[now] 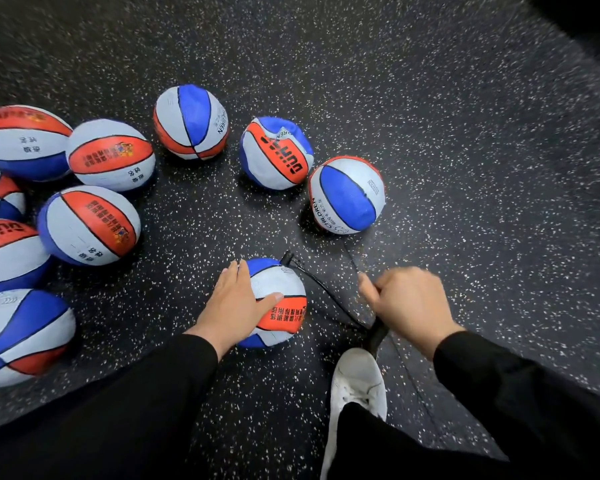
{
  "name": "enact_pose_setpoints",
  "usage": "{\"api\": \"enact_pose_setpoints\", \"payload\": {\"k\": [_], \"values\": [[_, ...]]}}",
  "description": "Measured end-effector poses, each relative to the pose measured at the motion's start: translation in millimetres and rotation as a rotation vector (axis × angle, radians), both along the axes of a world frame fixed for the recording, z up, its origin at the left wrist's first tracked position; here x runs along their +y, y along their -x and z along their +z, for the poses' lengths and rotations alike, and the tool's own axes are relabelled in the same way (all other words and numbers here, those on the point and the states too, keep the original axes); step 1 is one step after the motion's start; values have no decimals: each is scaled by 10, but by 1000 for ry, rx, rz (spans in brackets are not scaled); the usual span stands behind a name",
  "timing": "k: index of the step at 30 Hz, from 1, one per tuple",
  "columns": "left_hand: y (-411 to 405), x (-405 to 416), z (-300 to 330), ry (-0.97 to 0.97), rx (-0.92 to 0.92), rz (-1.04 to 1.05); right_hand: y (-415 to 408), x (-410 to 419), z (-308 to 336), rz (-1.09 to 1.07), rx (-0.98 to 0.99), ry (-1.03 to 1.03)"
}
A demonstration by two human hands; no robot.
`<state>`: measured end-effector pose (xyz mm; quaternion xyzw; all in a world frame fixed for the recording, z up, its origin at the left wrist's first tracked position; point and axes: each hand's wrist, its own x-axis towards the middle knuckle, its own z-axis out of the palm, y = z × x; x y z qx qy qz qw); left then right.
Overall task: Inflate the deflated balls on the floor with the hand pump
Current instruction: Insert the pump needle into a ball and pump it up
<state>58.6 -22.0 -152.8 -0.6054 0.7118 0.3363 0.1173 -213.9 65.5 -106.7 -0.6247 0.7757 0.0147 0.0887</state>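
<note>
Ten balls (274, 152), one pump (376, 332), two hands.

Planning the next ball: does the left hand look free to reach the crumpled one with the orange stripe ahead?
Probably not yet: the left hand rests on the ball being pumped. Bare floor lies before the crumpled ball.

Balls on a dark, speckled floor (430, 133)

Red, white and blue balls lie on the floor: a bunch on the left (87, 225), three farther out (190, 122), and one close ball (278, 303) with a black hose (321, 289) running from it. A white shoe (355, 382) stands on the floor too.
</note>
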Motion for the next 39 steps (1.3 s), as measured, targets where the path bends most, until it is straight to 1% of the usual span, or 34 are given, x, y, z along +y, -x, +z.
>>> {"api": "enact_pose_setpoints", "payload": {"k": [2,3,5,7,9,11,15,17,20,22,25,27,29,31,33,35,37,39], "values": [[-6,7,-14,2,13,10,28,-130,258,-3,-19,64],[-4,14,-22,8,13,12,41,-137,283,-26,-22,86],[-14,20,-16,10,11,10,9,-9,166,-107,22,65],[-23,22,-1,5,7,4,-105,260,-132,-129,37,-6],[-15,24,4,9,-6,-8,-249,474,-422,-27,-18,-62],[-12,8,20,1,-8,-5,-333,514,-545,73,-30,-97],[-4,1,25,-13,5,1,-136,250,-380,-70,49,-97],[-11,-3,18,-26,8,4,-31,112,-143,-94,3,-50],[-13,-12,-3,-21,13,11,15,-111,270,-49,-61,89],[-11,-15,-11,-9,21,23,25,-161,370,-78,-75,142],[-35,7,-15,-12,43,35,-94,122,18,-130,9,100],[-58,27,-6,-8,51,26,-239,385,-332,-34,-19,37],[-80,11,23,-4,87,34,-320,521,-524,76,-43,5],[-112,-46,43,-13,109,58,-281,517,-573,65,-33,-41],[-154,-115,22,-92,99,75,-156,405,-545,-25,19,-44],[-206,-131,-17,-199,147,133,-64,255,-417,-65,-4,-41],[-238,-81,-82,-213,210,178,-19,46,-113,-39,-53,17],[-236,-42,-116,-194,231,202,35,-163,190,-35,-88,61]]}}
